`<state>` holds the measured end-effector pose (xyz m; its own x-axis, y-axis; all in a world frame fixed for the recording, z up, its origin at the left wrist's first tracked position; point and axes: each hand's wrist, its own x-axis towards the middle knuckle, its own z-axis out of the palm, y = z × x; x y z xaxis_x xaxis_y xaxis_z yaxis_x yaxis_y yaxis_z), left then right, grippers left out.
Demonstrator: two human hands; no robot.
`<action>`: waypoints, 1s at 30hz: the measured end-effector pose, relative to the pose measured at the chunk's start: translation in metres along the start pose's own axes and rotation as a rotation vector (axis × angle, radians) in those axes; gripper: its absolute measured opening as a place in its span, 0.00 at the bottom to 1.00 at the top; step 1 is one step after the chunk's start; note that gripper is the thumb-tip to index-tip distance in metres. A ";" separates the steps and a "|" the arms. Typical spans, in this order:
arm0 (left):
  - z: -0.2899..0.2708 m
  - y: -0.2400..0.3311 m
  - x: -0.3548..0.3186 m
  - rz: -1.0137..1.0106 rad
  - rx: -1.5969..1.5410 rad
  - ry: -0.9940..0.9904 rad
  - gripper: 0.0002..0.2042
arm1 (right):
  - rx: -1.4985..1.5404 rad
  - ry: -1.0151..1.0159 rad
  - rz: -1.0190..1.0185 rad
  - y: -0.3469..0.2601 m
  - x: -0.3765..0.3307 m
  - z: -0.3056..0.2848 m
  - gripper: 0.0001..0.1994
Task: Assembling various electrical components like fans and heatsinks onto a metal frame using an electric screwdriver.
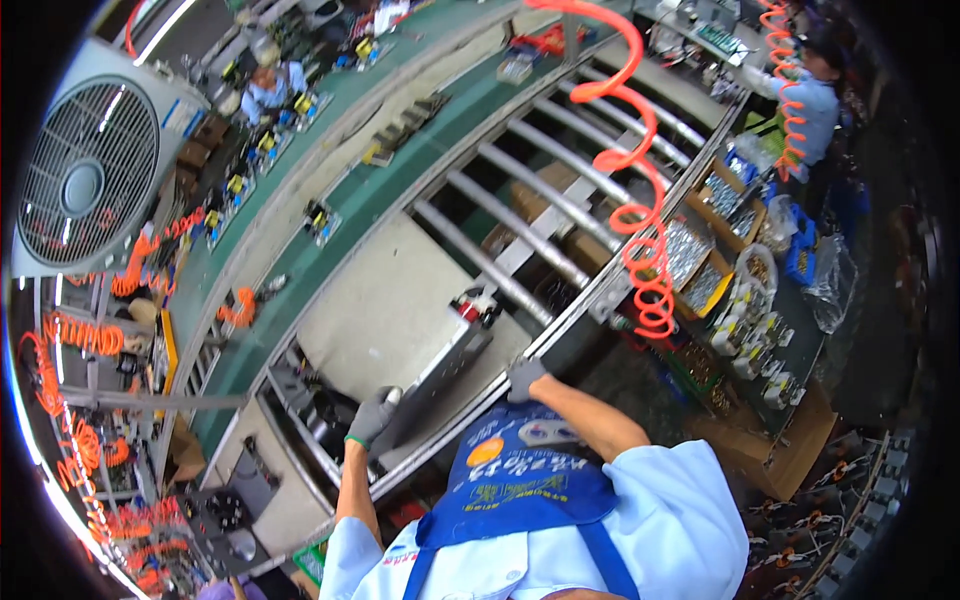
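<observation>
Reaching forward past a blue printed apron [520, 475] and light blue shirt [680, 510], two grey-gloved hands work at the bench's near edge. The left hand [373, 418] has bent fingers at the lower-left end of a long, flat, dark panel [437, 388]; I cannot tell whether they pinch it. The right hand [526, 380] curls down at the straight silver metal rail [572, 322] near the panel's other end, its fingertips too hidden to show any hold. Smooth and straight-sided, with a paler narrow edge, the panel lies between the hands just inside the rail, its long axis slanting from lower left to upper right, its far end toward a small red-and-black component [477, 307]. Beyond spreads a smooth off-white bench top [375, 300], with round, shiny metal rollers [482, 262] to its right. Off to the right, open brown cardboard boxes [748, 238] hold heaped small silver metal pieces [683, 250], and a clear plastic bag [757, 268] holds brownish bits. Farther off run a curving green conveyor belt [350, 215] and a boxy white fan [85, 180] with a round grille.
</observation>
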<state>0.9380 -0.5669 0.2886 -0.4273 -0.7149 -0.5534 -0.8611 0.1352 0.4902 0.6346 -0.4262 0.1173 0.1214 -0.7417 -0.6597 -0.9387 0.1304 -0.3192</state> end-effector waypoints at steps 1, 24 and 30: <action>0.004 0.015 0.026 -0.043 -0.128 -0.068 0.37 | -0.030 0.077 -0.034 0.003 -0.003 0.005 0.36; 0.061 0.098 0.151 -0.331 -1.135 -0.280 0.58 | 0.932 0.549 0.575 0.035 -0.141 0.048 0.37; 0.058 0.096 0.146 -0.175 -1.114 -0.468 0.54 | 0.766 0.935 -0.024 -0.031 -0.068 -0.110 0.39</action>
<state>0.7771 -0.6183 0.2154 -0.5851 -0.3173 -0.7463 -0.3080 -0.7644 0.5665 0.6202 -0.4523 0.2467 -0.4412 -0.8974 -0.0021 -0.4663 0.2312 -0.8539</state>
